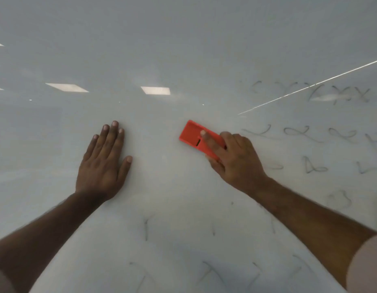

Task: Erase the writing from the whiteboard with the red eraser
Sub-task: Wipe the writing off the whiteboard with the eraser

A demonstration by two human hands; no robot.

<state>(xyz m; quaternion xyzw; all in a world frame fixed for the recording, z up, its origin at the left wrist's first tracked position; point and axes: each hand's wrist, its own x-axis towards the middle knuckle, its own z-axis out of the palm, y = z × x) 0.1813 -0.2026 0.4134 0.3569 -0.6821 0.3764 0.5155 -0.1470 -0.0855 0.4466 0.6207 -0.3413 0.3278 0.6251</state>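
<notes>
The whiteboard (162, 49) fills the whole view. A red eraser (192, 134) lies flat against it just right of centre, and my right hand (236, 159) grips its lower right end with the forefinger stretched along its back. My left hand (103, 163) rests flat on the board to the left, fingers close together, holding nothing. Grey marker writing (310, 132) in several rows covers the board to the right of the eraser. Fainter strokes (215, 271) run along the bottom. The board between and above my hands shows no marks.
Ceiling lights (155, 90) reflect as bright patches across the board's middle and left. A thin bright line (310, 84) slants across the upper right, through the top row of writing.
</notes>
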